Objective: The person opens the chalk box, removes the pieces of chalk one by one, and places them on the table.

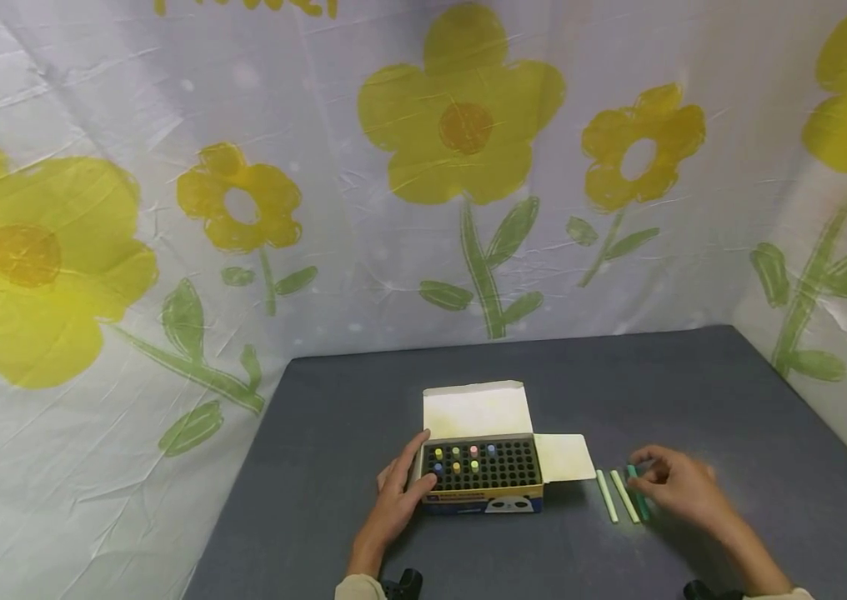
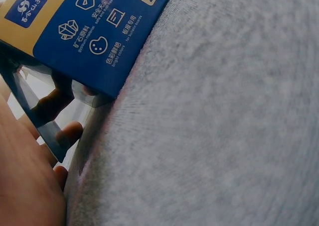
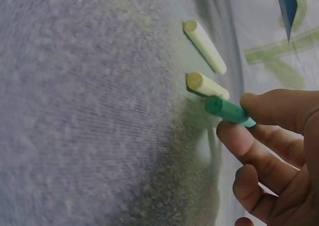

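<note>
Pinched green chalk (image 3: 229, 110) in right hand (image 1: 682, 487), left hand (image 1: 397, 492) flat-fingered bracing chalk box (image 1: 482, 475); best lifted level, clear of pale sticks (image 1: 607, 496).

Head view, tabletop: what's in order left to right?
Left hand → open chalk box → box's side flap → first pale chalk stick → second pale chalk stick → green chalk stick → right hand.
</note>
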Demonstrator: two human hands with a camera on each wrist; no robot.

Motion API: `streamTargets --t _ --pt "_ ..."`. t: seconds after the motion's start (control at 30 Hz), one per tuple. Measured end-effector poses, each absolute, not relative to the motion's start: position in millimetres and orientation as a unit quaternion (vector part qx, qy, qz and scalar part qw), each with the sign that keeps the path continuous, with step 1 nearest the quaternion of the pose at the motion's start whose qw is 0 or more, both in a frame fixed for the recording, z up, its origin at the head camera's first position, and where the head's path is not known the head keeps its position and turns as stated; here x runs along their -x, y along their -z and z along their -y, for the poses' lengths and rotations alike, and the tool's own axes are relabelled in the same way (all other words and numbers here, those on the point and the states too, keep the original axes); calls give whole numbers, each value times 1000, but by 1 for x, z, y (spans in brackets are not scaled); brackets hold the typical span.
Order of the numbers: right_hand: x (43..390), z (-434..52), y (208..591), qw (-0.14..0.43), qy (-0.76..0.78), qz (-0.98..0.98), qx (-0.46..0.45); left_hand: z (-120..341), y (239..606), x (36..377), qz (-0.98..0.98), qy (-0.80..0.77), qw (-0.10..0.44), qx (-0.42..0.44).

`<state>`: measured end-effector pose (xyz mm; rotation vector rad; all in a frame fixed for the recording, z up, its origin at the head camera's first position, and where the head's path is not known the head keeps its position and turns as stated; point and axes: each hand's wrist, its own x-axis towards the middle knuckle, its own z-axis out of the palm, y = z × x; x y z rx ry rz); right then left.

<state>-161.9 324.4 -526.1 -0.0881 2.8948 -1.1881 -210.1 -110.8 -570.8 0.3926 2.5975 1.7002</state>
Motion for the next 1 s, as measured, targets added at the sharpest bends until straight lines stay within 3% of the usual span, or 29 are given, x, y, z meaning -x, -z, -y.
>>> streamTargets --t 0.37,0.67,1.0 --pt "165 -319 536 -26 281 -959 26 110 571 210 -831 -543 5 -122" --pt "165 -316 532 -20 273 -962 11 110 570 211 -830 -542 2 -129" --pt "167 -297 516 -95 379 -920 12 110 569 209 -825 -551 9 -123"
